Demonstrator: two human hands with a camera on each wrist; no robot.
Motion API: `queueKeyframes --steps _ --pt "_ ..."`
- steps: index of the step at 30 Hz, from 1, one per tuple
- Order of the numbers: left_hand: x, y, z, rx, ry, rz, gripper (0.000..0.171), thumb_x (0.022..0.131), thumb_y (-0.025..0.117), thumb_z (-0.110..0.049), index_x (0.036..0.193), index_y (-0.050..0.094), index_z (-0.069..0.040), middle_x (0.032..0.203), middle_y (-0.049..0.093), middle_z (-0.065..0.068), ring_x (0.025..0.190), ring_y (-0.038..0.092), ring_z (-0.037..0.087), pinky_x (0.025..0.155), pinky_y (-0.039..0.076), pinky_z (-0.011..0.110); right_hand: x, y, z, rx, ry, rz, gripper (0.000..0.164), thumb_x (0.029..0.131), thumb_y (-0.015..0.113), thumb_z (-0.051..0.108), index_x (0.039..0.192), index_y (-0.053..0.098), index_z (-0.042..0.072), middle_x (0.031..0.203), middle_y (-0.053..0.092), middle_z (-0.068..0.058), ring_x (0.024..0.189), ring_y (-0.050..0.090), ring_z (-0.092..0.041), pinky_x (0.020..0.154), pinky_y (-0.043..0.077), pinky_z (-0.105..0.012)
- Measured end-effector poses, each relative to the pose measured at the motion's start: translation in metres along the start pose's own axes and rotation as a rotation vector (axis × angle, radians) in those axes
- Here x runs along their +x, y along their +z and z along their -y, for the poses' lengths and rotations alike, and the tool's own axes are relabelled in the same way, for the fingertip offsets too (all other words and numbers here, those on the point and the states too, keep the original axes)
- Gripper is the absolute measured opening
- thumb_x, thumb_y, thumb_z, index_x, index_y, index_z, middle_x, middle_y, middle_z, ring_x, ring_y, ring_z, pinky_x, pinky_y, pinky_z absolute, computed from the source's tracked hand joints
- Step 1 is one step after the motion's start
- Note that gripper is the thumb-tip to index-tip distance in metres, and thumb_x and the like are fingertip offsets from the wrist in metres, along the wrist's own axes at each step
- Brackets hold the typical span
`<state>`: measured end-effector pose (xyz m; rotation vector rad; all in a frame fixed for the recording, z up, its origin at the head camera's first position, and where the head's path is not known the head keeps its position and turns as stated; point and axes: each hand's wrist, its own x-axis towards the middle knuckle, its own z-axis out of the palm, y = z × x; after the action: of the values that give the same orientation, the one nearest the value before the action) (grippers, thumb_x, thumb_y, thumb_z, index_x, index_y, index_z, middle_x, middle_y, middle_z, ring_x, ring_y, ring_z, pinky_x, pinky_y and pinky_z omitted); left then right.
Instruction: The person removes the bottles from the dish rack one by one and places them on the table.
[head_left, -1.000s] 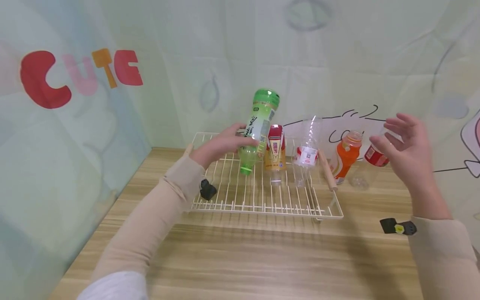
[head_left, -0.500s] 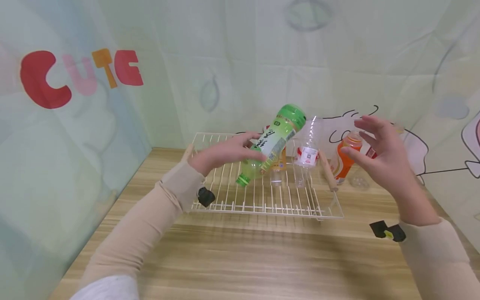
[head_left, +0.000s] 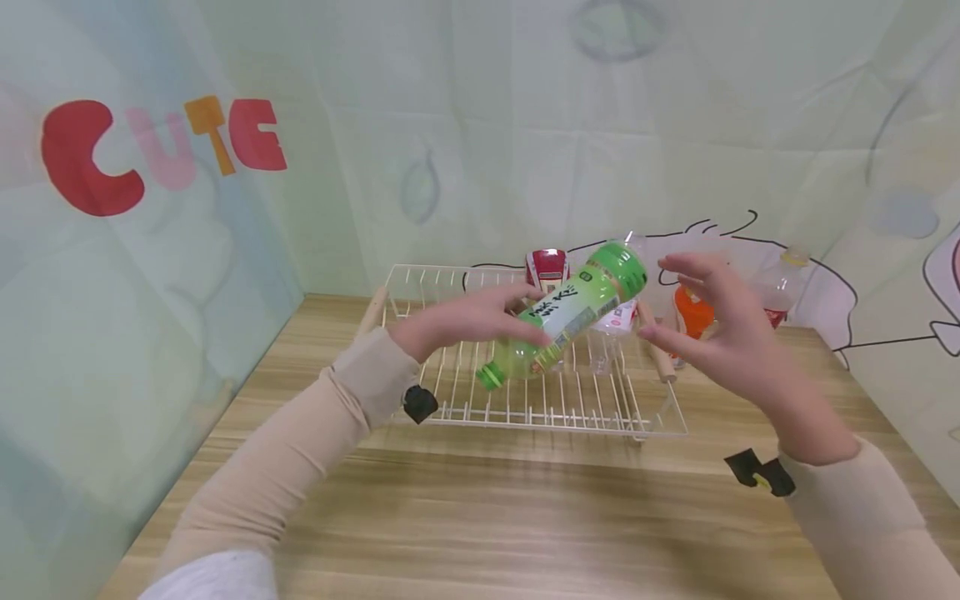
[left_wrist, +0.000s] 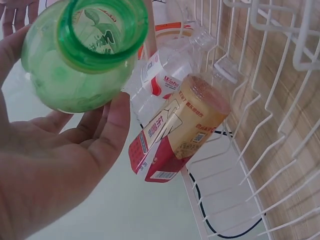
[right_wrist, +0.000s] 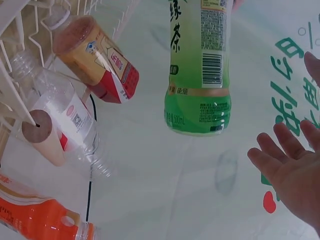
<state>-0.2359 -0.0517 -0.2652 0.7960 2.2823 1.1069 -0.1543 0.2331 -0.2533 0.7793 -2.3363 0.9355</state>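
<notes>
My left hand (head_left: pixel 472 321) grips a green tea bottle (head_left: pixel 577 308) around its body, over the wire rack (head_left: pixel 540 427). The bottle lies tilted in the air, neck low at the left, wide green base raised to the right. Its round green neck (left_wrist: pixel 100 55) faces the camera in the left wrist view. My right hand (head_left: pixel 723 333) is held with fingers apart a short way right of the base, holding nothing. Behind the tea bottle, a red-and-gold bottle (left_wrist: pixel 180 125) and a clear bottle (right_wrist: pixel 70 115) with a red-and-white label lean neck-down in the rack.
White wires and a wooden handle (head_left: pixel 656 343) at each side make up the rack. An orange drink bottle (right_wrist: pixel 45 215) and a clear bottle with a red label (head_left: pixel 780 287) stand to its right, partly behind my right hand. A printed cloth (head_left: pixel 420 125) hangs behind the wooden table (head_left: pixel 480 517).
The green tea bottle has tipped from nearly upside down toward level, its base swinging right and down. My right hand has moved left, away from the red-label bottle and closer to the tea bottle.
</notes>
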Motion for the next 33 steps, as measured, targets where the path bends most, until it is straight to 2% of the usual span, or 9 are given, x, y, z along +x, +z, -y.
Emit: queueKeyframes --steps 5,6,10,14,20,26,29,33 --pt "0.002 0.004 -0.003 0.014 0.007 0.015 0.073 0.085 0.073 -0.031 0.146 0.037 -0.014 0.119 0.057 0.007 0.106 0.058 0.022 0.085 0.052 0.034 -0.001 0.006 0.007 -0.008 -0.026 0.067 0.077 0.069 0.084 -0.001 0.135 0.046 0.002 0.132 0.051 -0.009 0.125 0.044 -0.021 0.103 0.039 -0.017" --pt "0.003 0.005 -0.003 0.014 0.003 0.022 0.073 0.085 0.073 -0.031 0.146 0.037 -0.014 0.120 0.057 0.007 0.107 0.057 0.021 0.084 0.052 0.034 -0.001 0.007 0.008 -0.005 -0.045 0.077 0.076 0.068 0.085 -0.001 0.134 0.047 0.001 0.131 0.051 -0.010 0.123 0.045 -0.021 0.101 0.037 -0.013" --pt "0.002 0.009 -0.006 0.009 -0.014 0.053 0.070 0.085 0.072 -0.031 0.144 0.039 -0.016 0.121 0.057 0.007 0.106 0.058 0.022 0.083 0.053 0.033 -0.001 0.010 0.012 0.008 -0.077 0.126 0.075 0.067 0.086 0.001 0.132 0.049 0.002 0.129 0.053 -0.009 0.114 0.048 -0.020 0.090 0.042 -0.011" --pt "0.001 0.012 -0.007 -0.014 -0.012 0.098 0.066 0.085 0.072 -0.029 0.142 0.041 -0.017 0.120 0.057 0.008 0.103 0.060 0.023 0.081 0.054 0.033 -0.002 0.013 0.016 0.001 -0.060 0.187 0.072 0.070 0.086 0.008 0.132 0.049 0.006 0.129 0.054 -0.006 0.106 0.052 -0.018 0.080 0.050 -0.018" --pt "-0.001 0.015 -0.007 0.008 0.028 0.162 0.061 0.085 0.072 -0.031 0.138 0.044 -0.018 0.120 0.058 0.006 0.105 0.059 0.022 0.084 0.053 0.034 -0.003 0.016 0.018 -0.032 -0.051 0.261 0.071 0.073 0.085 0.017 0.133 0.048 0.007 0.130 0.053 -0.007 0.110 0.053 -0.021 0.079 0.056 -0.036" --pt "-0.001 0.018 -0.008 0.041 0.056 0.217 0.058 0.086 0.071 -0.031 0.137 0.046 -0.017 0.118 0.059 0.005 0.106 0.058 0.020 0.087 0.051 0.034 -0.005 0.018 0.018 0.041 0.020 0.355 0.067 0.076 0.083 0.022 0.131 0.048 0.008 0.125 0.052 -0.006 0.098 0.054 -0.020 0.068 0.057 -0.028" --pt "-0.001 0.019 -0.009 0.042 0.072 0.241 0.055 0.087 0.070 -0.029 0.136 0.047 -0.016 0.117 0.060 0.004 0.104 0.058 0.019 0.088 0.050 0.033 -0.005 0.018 0.018 0.012 0.053 0.408 0.066 0.077 0.082 0.028 0.132 0.049 0.012 0.125 0.052 -0.004 0.101 0.051 -0.019 0.069 0.056 -0.026" --pt "0.000 0.022 -0.010 0.050 0.086 0.261 0.053 0.088 0.069 -0.027 0.135 0.048 -0.015 0.116 0.061 0.003 0.104 0.058 0.019 0.089 0.049 0.033 -0.006 0.020 0.018 -0.052 0.051 0.451 0.067 0.076 0.083 0.032 0.133 0.050 0.017 0.125 0.053 -0.003 0.104 0.050 -0.017 0.070 0.055 -0.024"
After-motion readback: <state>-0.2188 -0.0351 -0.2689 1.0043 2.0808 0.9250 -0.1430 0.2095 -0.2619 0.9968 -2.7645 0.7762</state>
